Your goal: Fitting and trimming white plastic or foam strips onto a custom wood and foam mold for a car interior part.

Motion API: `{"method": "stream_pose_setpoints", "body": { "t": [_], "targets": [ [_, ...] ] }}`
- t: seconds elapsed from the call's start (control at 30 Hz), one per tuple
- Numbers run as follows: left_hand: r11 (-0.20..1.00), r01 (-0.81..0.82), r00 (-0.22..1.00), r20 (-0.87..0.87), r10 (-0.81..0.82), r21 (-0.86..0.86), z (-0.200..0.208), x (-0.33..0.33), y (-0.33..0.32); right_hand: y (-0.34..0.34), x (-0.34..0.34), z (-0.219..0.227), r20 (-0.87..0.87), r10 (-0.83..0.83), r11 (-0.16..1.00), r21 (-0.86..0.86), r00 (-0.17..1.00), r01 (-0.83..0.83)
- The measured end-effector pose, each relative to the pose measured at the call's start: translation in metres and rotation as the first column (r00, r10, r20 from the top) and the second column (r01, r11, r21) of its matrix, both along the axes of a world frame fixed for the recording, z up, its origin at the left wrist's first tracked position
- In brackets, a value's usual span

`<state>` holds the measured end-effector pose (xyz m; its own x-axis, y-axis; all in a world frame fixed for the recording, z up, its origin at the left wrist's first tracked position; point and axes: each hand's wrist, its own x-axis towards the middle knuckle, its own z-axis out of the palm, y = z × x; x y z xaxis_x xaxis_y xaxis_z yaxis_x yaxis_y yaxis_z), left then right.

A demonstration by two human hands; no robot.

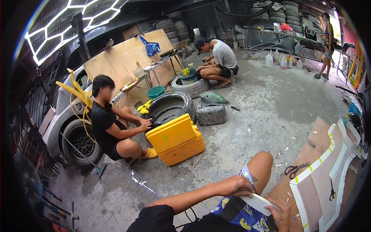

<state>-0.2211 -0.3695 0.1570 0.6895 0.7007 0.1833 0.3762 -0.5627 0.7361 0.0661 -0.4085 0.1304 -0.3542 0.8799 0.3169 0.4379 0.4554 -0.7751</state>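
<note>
Over my lap, a flat white strip (258, 203) is held between both hands. My left hand (239, 186) pinches its far left end, with the fingers pressed together. Closed on the other end is my right hand (281, 213), thumb along the edge. To the right lies a brown board (276, 188) bearing a large curved sheet edged with white strips (298, 189) and short yellow tape pieces. Black scissors (296, 169) rest beside that sheet, and smaller scissors (332, 192) lie on it. Both pairs are apart from my hands.
Ahead left stands a yellow box (176, 141) beside a seated person in black (104, 120) and a tyre (170, 106). Another person (224, 56) squats farther back. White scraps (286, 149) dot the concrete floor. Bottles (269, 59) and a standing person (328, 42) are far right.
</note>
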Motion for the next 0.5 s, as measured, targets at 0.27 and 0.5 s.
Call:
{"method": "stream_pose_setpoints", "body": {
  "t": [0.27, 0.5],
  "targets": [
    [0.929, 0.041, 0.999, -0.007, -0.042, 0.369, -0.002, 0.045, -0.003, -0.003, -0.005, 0.007, -0.06, -0.033, 0.993, -0.112, 0.998, 0.026],
    [0.987, 0.032, 0.997, 0.061, -0.042, 0.157, -0.02, 0.067, -0.006, -0.009, 0.002, 0.005, -0.029, -0.113, 0.989, -0.1, 0.993, 0.11]
  ]
}}
